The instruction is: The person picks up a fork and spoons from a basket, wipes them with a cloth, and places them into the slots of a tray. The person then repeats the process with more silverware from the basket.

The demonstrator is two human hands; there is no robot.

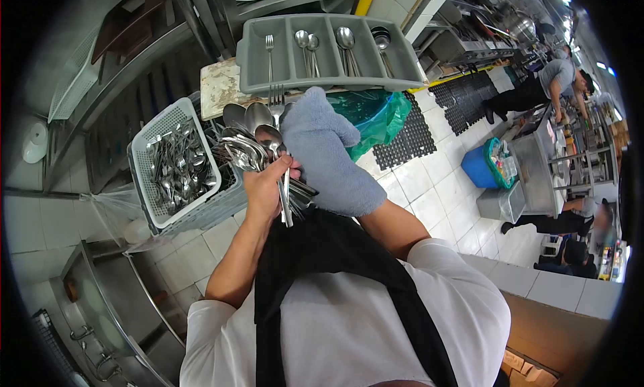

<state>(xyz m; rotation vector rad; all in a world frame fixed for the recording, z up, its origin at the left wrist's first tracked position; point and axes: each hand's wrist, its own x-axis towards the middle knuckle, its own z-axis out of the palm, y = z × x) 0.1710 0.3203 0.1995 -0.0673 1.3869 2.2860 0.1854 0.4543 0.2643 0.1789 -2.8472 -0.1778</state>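
Observation:
My left hand (263, 191) is closed around a bunch of spoons and forks (247, 149), its thumb pressing on the handles. The bowls of several spoons and the tines of one fork (276, 104) point away from me. A grey-blue towel (329, 162) covers my right hand like a mitt, hiding its fingers, and lies against the right side of the bunch. Beyond my hands, a grey cutlery tray (329, 83) has a fork in its left compartment and spoons in the others. To the left, a white plastic basket (142, 152) is heaped with mixed cutlery.
The tray rests on a worn board (220, 85). A green plastic bag (396, 118) hangs behind the towel. Metal shelving and a sink (111, 300) are on the left. Farther right are a blue bin (477, 164), black floor mats (459, 102) and people working.

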